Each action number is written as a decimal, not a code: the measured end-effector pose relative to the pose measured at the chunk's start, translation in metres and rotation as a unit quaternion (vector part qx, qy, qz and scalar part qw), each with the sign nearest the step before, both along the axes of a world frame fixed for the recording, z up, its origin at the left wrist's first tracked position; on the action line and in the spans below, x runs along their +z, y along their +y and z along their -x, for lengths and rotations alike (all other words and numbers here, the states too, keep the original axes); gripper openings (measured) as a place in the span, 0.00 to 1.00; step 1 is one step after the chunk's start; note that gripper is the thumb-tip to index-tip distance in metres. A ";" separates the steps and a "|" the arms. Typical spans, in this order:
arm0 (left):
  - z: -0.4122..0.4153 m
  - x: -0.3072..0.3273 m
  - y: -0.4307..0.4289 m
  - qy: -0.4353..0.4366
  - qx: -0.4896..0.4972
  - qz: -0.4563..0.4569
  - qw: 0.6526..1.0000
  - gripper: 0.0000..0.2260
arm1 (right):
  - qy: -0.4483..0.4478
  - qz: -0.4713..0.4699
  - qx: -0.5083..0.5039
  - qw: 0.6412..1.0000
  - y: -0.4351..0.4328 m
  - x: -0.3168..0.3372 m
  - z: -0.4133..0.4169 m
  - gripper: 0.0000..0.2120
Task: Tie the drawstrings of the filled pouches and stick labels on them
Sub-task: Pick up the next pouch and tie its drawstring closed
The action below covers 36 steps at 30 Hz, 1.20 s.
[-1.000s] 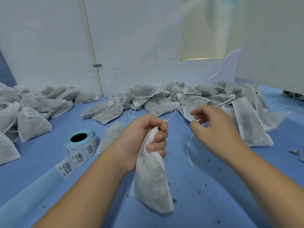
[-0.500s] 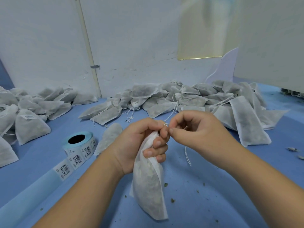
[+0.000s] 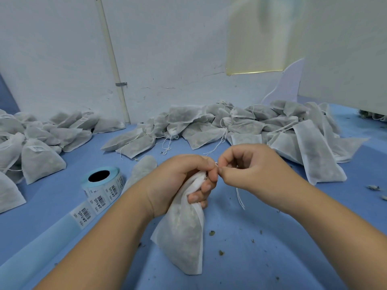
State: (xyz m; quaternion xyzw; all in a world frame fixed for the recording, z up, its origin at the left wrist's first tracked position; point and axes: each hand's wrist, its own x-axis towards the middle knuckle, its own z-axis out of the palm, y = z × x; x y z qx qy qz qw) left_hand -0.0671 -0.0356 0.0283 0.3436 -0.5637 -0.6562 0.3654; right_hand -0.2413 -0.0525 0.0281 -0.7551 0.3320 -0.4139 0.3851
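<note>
My left hand (image 3: pixel 180 181) grips the gathered neck of a white filled pouch (image 3: pixel 184 237), which hangs down to the blue table (image 3: pixel 272 258). My right hand (image 3: pixel 249 166) pinches the white drawstring (image 3: pixel 240 197) right at the pouch's neck, fingertips touching my left index finger. The string's loose end dangles below my right hand. A roll of barcode labels (image 3: pixel 102 183) on blue backing lies to the left, its strip (image 3: pixel 83 215) running toward the front left edge.
A heap of untied pouches (image 3: pixel 240 126) lies at the back centre and right. Tied, labelled pouches (image 3: pixel 39 158) are piled at the left. One loose pouch (image 3: pixel 142 170) lies beside the roll. Dried herb crumbs are scattered on the table. A white wall stands behind.
My right hand moved left from an arm's width apart to meet my left hand at the pouch's neck. It now pinches the drawstring there. The pouch stays held in my left hand.
</note>
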 end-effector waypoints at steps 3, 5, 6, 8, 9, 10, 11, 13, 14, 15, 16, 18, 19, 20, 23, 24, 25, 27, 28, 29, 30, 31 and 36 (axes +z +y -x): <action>-0.002 0.003 0.001 -0.034 0.002 0.010 0.999 0.10 | 0.009 -0.022 0.012 1.000 0.000 0.000 0.001 0.02; -0.003 0.006 0.002 -0.060 0.004 0.006 0.998 0.09 | 0.026 -0.030 0.021 0.999 0.000 0.000 0.002 0.04; -0.004 0.007 0.003 -0.069 0.005 -0.001 0.998 0.09 | 0.035 -0.034 0.026 0.998 -0.001 -0.001 0.002 0.05; -0.004 0.009 0.004 -0.084 0.010 -0.012 0.996 0.09 | 0.052 -0.037 0.035 0.997 -0.001 -0.001 0.003 0.05; -0.004 0.010 0.005 -0.088 0.012 -0.015 0.996 0.09 | 0.058 -0.039 0.038 0.997 -0.001 -0.001 0.003 0.05; -0.003 0.010 0.005 -0.092 0.015 -0.017 0.995 0.08 | 0.064 -0.040 0.042 0.996 -0.001 -0.002 0.002 0.05; -0.002 0.011 0.005 -0.096 0.019 -0.018 0.995 0.08 | 0.070 -0.041 0.043 0.996 -0.002 -0.003 0.002 0.06; -0.001 0.011 0.005 -0.106 0.033 -0.018 0.994 0.07 | 0.077 -0.041 0.040 0.995 -0.004 -0.005 0.002 0.07; -0.001 0.011 0.006 -0.108 0.040 -0.016 0.993 0.07 | 0.076 -0.041 0.037 0.996 -0.004 -0.006 0.003 0.07; -0.001 0.011 0.005 -0.108 0.047 -0.012 0.993 0.07 | 0.075 -0.039 0.034 0.996 -0.005 -0.007 0.003 0.07; -0.001 0.011 0.005 -0.108 0.056 -0.007 0.993 0.08 | 0.072 -0.038 0.030 0.996 -0.005 -0.007 0.003 0.07; -0.001 0.010 0.003 -0.110 0.080 0.000 0.991 0.10 | 0.064 -0.036 0.026 0.997 -0.004 -0.006 0.003 0.02; -0.001 0.010 0.003 -0.112 0.090 0.003 0.990 0.09 | 0.063 -0.032 0.021 0.997 -0.004 -0.006 0.003 0.03; 0.000 0.010 0.003 -0.114 0.098 0.006 0.989 0.08 | 0.063 -0.027 0.014 0.998 -0.004 -0.006 0.003 0.05; 0.003 0.010 0.003 -0.121 0.125 0.024 0.984 0.06 | 0.058 -0.016 -0.007 0.998 -0.004 -0.005 0.002 0.08; 0.003 0.009 0.003 -0.126 0.138 0.035 0.982 0.05 | 0.055 -0.015 -0.008 0.998 -0.003 -0.005 0.002 0.08; 0.003 0.009 0.003 -0.131 0.150 0.045 0.979 0.04 | 0.050 -0.018 -0.005 0.999 -0.003 -0.004 0.002 0.08; 0.001 0.009 0.003 -0.137 0.168 0.058 0.974 0.05 | 0.036 -0.035 0.008 0.999 -0.002 -0.002 0.002 0.05; 0.000 0.009 0.003 -0.137 0.170 0.061 0.974 0.06 | 0.034 -0.044 0.011 0.998 -0.002 -0.002 0.003 0.03; -0.002 0.010 0.003 -0.137 0.165 0.064 0.975 0.06 | 0.039 -0.048 0.011 0.998 -0.002 -0.002 0.003 0.03; -0.003 0.010 0.003 -0.136 0.157 0.066 0.976 0.06 | 0.044 -0.050 0.009 0.998 -0.002 -0.002 0.003 0.03; -0.004 0.011 0.004 -0.134 0.149 0.067 0.977 0.07 | 0.047 -0.053 0.005 0.997 -0.003 -0.002 0.004 0.03; -0.004 0.010 0.004 -0.151 0.129 0.057 0.978 0.05 | 0.052 -0.058 -0.012 0.997 -0.004 -0.002 0.006 0.07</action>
